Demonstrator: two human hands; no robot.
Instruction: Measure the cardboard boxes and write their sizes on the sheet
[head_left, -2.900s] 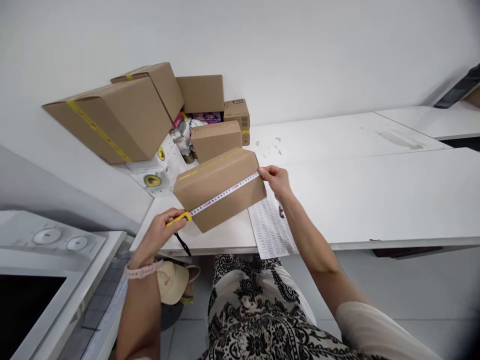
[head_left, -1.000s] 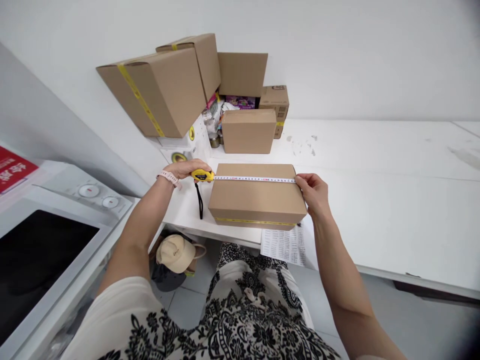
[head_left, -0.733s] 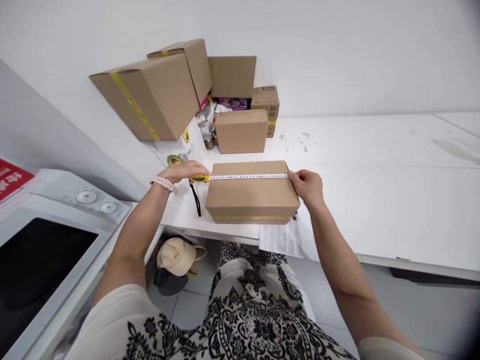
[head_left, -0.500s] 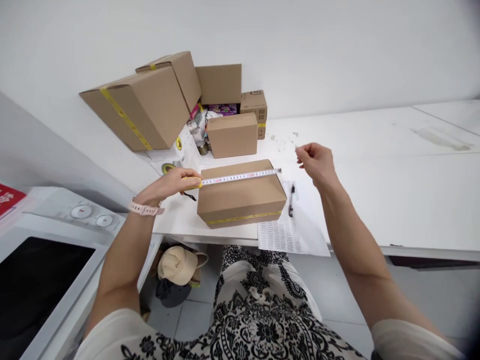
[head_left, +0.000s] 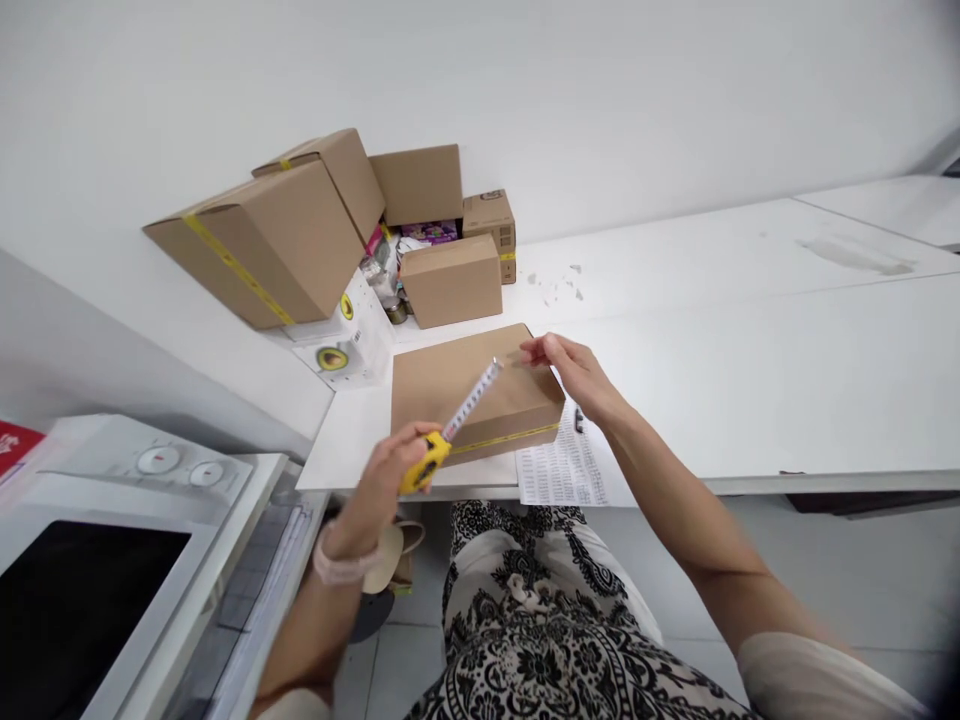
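Note:
A flat brown cardboard box [head_left: 465,395] with yellow tape on its front lies at the near edge of the white table [head_left: 750,370]. My left hand [head_left: 390,480] is closed round a yellow tape measure [head_left: 424,465], held just in front of the box. Its white blade [head_left: 472,398] sticks out up and to the right over the box top. My right hand [head_left: 570,370] reaches to the box's far right corner, fingers stretched out, fingertips near the blade's tip. A watch band is on my left wrist.
A printed sheet [head_left: 562,470] and a pen [head_left: 579,418] lie right of the box. Several cardboard boxes [head_left: 262,240] and a smaller box [head_left: 454,280] are stacked at the back left by the wall. A white appliance [head_left: 112,540] stands at left. A cap [head_left: 394,555] lies below the table.
My left hand has pulled the tape measure back from the box's far left edge toward me, the blade now shorter and slanted. My right hand let go of the blade's end, lifted, then came back down to the box.

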